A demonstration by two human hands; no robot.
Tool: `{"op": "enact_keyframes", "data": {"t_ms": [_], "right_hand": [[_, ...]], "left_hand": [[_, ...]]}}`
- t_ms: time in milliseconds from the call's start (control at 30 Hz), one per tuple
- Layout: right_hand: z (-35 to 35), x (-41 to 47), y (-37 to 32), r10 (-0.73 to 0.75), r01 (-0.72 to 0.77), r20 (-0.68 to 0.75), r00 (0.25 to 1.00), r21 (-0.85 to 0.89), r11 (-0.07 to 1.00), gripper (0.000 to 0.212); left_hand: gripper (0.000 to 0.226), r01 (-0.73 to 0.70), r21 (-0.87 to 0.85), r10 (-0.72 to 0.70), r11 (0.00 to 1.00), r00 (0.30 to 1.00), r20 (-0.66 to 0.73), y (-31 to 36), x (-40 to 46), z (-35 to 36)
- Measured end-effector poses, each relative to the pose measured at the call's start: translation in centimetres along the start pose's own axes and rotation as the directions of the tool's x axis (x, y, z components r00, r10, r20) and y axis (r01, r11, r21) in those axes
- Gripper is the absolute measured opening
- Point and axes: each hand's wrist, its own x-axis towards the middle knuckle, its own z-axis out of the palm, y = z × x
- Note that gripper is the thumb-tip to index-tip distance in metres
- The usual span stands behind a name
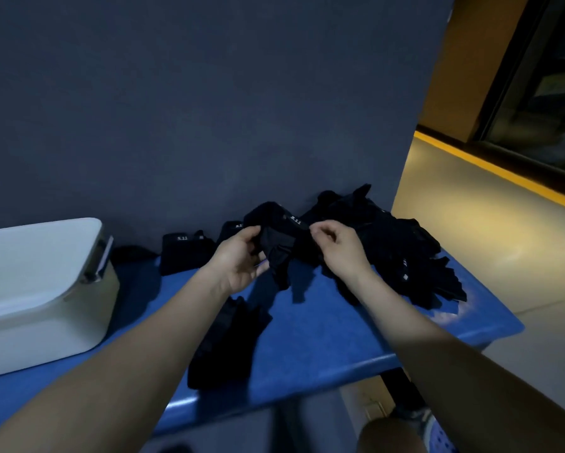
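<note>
White lidded bin (39,289) at far left of blue tabletop (323,338), latch side facing right. Just beside it, at its 3 o'clock, a small dark crumpled sock (132,253). Next right, a folded black sock (184,253), white "5.11" mark up, lying flat against the dark wall (209,109). Left hand (241,259), fingers curled, grips left end of the held black sock (279,243); the sock is raised just above tabletop centre, its lower part hanging loose. At 7 o'clock from it, a dark sock bundle (223,341) lies near the front edge. Right hand (336,253) pinches the held sock's right end, near its "5.11" band. At 3 o'clock, a loose heap of black socks (398,250) covers the tabletop's right end.
</note>
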Motion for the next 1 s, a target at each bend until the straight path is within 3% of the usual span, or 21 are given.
{"op": "enact_keyframes", "data": {"t_ms": [133,200,267,400,467,567,733,867,933,1000], "right_hand": [[3.2,-0.8,-0.8,0.250,-0.290,0.193,0.949,0.219,0.932,0.024],[4.2,-1.3,-1.6,0.276,-0.375,0.288,0.917,0.387,0.842,0.028],[4.9,-1.7,-2.3,0.254,-0.385,0.326,0.911,0.446,0.808,0.029],[6.4,-2.7,-2.8,0.340,-0.436,0.287,0.896,0.416,0.798,0.015],[7.0,-2.8,-2.8,0.457,-0.513,0.236,0.858,0.444,0.734,0.008],[7.6,-3.0,-2.9,0.563,-0.568,0.206,0.801,0.559,0.604,0.020],[8.7,-3.7,-3.8,0.526,-0.526,0.238,0.817,0.681,0.510,0.031],[9.8,-4.7,-4.9,0.449,-0.507,0.308,0.839,0.743,0.437,0.019],[10.2,-5.6,-5.0,0.399,-0.521,0.365,0.841,0.744,0.418,0.022],[10.1,-6.5,-4.7,0.352,-0.549,0.422,0.836,0.673,0.496,0.025]], "left_hand": [[0.031,0.059,-0.014,-0.058,0.998,0.998,0.039,0.8,-2.3,-2.0],[0.034,0.115,0.027,-0.116,0.993,0.992,0.048,1.1,-3.3,-3.0],[0.032,0.160,0.105,-0.164,0.982,0.986,0.030,1.2,-4.4,-4.2],[0.034,0.173,0.087,-0.170,0.981,0.985,-0.036,0.8,-5.7,-6.3],[0.044,0.167,0.047,-0.165,0.985,0.985,-0.047,0.4,-6.1,-7.4],[0.063,0.216,0.039,-0.213,0.976,0.975,-0.069,-0.1,-6.5,-9.4],[0.078,0.348,0.049,-0.336,0.936,0.927,-0.166,-0.6,-7.2,-10.5],[0.076,0.372,0.002,-0.371,0.928,0.926,-0.062,-0.3,-7.5,-9.0],[0.060,0.305,0.009,-0.304,0.952,0.951,-0.057,-0.1,-7.4,-8.0],[0.027,0.160,-0.026,-0.162,0.987,0.978,-0.134,0.4,-7.3,-7.2]]}}
